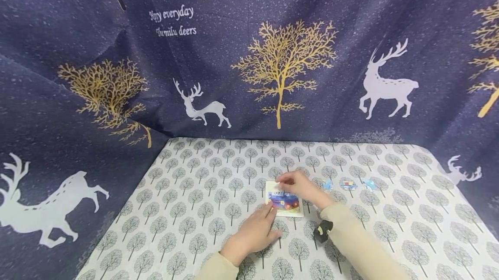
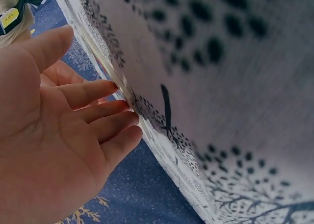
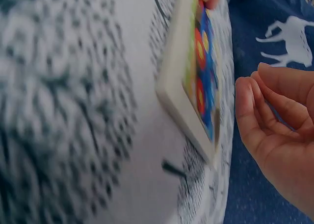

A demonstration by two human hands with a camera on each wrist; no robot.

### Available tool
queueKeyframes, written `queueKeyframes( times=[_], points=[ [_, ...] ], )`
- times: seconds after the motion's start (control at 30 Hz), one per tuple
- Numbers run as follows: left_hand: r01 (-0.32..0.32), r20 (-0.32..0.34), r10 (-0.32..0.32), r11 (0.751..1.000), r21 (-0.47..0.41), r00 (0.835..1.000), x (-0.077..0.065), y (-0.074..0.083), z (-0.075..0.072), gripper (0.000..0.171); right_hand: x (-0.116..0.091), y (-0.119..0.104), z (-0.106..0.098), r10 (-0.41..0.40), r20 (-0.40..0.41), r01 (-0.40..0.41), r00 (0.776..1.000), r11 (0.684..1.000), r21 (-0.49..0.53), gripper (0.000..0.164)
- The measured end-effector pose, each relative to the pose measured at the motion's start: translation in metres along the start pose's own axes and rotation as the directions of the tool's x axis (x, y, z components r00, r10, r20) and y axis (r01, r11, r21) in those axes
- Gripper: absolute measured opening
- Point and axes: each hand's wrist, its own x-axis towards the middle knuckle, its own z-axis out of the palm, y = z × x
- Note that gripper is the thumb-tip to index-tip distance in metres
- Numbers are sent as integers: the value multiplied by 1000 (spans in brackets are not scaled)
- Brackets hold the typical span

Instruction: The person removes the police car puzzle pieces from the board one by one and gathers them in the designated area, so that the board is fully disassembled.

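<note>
A small framed picture board (image 1: 288,211) with a blue vehicle on it lies on the patterned cloth; its pale raised rim and red and yellow wheels show in the right wrist view. My left hand (image 1: 256,231) rests at the board's left lower edge, fingers nearly straight and fingertips at the rim. Over the board's upper part is my right hand (image 1: 302,187), its fingers bent and drawn toward the thumb. In the right wrist view, the right hand (image 3: 279,121) is beside the board with its fingertips close together; whether they pinch something small, I cannot tell.
To the right of the board, in a row, lie a light-blue piece (image 1: 328,185), a multicoloured piece (image 1: 348,185) and another light-blue piece (image 1: 369,185). The tree-print cloth (image 1: 187,226) covers the table. A dark blue curtain (image 1: 218,55) with deer and trees hangs behind.
</note>
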Motion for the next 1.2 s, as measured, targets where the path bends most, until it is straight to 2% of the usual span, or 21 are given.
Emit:
queueKeyframes(
  times=[0.23, 0.43, 0.83, 1.2],
  points=[
    [7, 1, -7, 1000, 26, 1000, -2, 2, 0, 68, 3, -1, 10, -5, 39, 7, 999, 1000, -31, 19],
    [9, 0, -9, 999, 40, 1000, -1, 2, 1, 69, 3, -3, 12, 75, 81, -73, 994, 997, -27, 23],
    [1, 2, -2, 999, 37, 1000, -2, 4, -2, 71, 4, -1, 13, 136, 133, -131, 982, 990, -47, 25],
    [3, 5, -3, 998, 62, 1000, -1, 4, -2, 70, 3, -5, 15, 90, 144, -85, 985, 995, -43, 25]
  ],
)
